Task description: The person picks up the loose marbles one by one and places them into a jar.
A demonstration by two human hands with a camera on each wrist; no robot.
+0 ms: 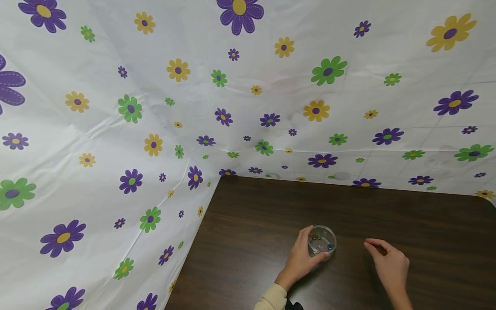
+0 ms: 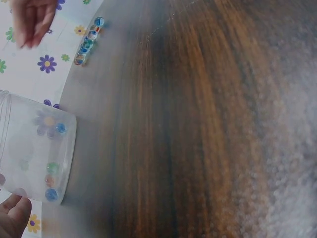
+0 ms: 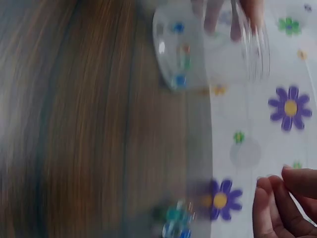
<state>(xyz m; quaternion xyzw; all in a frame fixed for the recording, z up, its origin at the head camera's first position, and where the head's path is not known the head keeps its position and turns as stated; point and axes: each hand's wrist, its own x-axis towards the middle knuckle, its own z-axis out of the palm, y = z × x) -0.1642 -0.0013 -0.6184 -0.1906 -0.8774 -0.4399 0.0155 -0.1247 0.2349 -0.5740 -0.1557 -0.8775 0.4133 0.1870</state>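
Note:
My left hand grips a clear plastic jar, thumb on the near side and fingers on the far side. Several glass marbles in blue, green and red lie at the jar's bottom. To the right of the jar, my right hand is raised over the table with thumb and fingertips brought together. Whether a marble sits between those fingertips is hidden. Below the right hand, a row of loose marbles lies on the table; the right wrist view shows some of these, blurred, at its lower edge.
The dark wood-grain table has its far edge against a white sheet printed with purple, yellow and green flowers. That sheet rises along the left and back sides. The table's rounded far right corner shows at the right of the head view.

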